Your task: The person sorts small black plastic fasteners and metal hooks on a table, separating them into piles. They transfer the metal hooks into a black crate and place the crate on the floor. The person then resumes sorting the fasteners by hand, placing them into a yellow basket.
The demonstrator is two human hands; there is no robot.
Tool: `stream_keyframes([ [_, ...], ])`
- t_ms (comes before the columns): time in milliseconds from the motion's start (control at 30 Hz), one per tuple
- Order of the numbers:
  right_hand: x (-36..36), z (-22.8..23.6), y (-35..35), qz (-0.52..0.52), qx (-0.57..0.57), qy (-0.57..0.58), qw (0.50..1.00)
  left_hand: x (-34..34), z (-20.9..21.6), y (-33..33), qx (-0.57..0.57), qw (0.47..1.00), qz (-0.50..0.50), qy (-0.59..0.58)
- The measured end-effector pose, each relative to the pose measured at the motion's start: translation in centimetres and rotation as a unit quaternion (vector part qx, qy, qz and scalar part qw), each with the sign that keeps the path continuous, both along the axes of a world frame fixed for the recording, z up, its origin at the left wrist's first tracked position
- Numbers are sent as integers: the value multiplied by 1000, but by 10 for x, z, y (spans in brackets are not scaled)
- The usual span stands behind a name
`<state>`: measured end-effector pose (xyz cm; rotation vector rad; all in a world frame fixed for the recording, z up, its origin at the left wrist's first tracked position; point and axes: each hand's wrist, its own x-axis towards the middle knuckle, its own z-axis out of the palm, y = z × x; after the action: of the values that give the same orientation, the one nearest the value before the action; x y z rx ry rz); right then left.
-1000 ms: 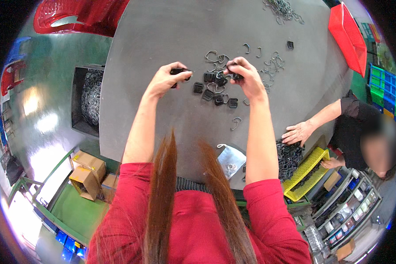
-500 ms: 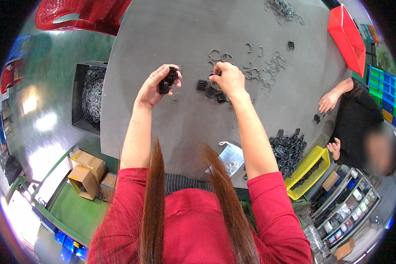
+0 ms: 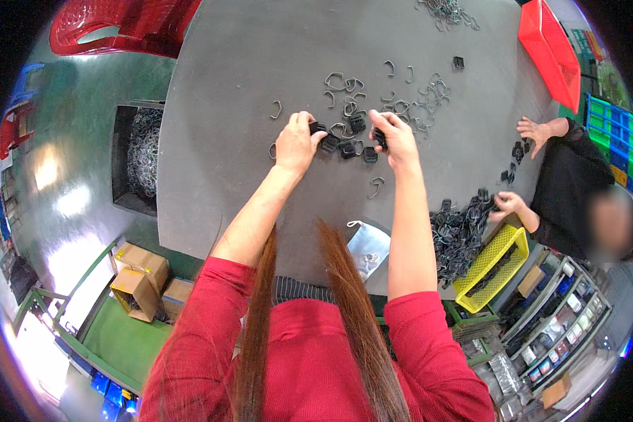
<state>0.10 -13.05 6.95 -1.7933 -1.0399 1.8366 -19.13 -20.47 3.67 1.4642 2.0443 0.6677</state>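
Over the grey table (image 3: pixel 225 91), my left hand (image 3: pixel 297 143) pinches a small black ribbed plastic piece (image 3: pixel 318 128) between thumb and fingers. My right hand (image 3: pixel 399 141) is closed round another dark plastic piece (image 3: pixel 380 136), partly hidden by its fingers. Between the two hands lie several similar black pieces (image 3: pixel 347 149), one of them (image 3: pixel 330 143) close against my left fingertips. Bent open metal hooks (image 3: pixel 335 81) are scattered just beyond and among them. A single hook (image 3: pixel 377 186) rests nearer to me, left of my right forearm.
At the right, a co-worker's hands (image 3: pixel 506 204) work by a heap of dark parts (image 3: pixel 461 232) and a yellow basket (image 3: pixel 491 271). A red basket (image 3: pixel 552 60) stands far right. A light-blue pouch (image 3: pixel 368 250) lies nearby. Left of the table is a bin of metal pieces (image 3: pixel 145 151).
My left hand has moved right, toward the black pieces, and no longer cups a cluster. My right hand has shifted slightly right and down. The co-worker's hands have moved apart.
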Motion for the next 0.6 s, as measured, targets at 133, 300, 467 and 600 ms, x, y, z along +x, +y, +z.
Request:
stream_keyframes([
  [133,-44,3,-1,218,114,-426,871,-11,-6,5,-42,997,-31,-52],
  [300,-9,-10,-4,128,50,-135,981,-39,22,10,-220,904,-67,-360],
  [467,27,37,-36,-72,-28,305,949,-92,21,-21,-163,723,-82,-666],
  [600,41,13,-39,-115,-15,193,974,-53,43,-10,-197,726,13,-659],
])
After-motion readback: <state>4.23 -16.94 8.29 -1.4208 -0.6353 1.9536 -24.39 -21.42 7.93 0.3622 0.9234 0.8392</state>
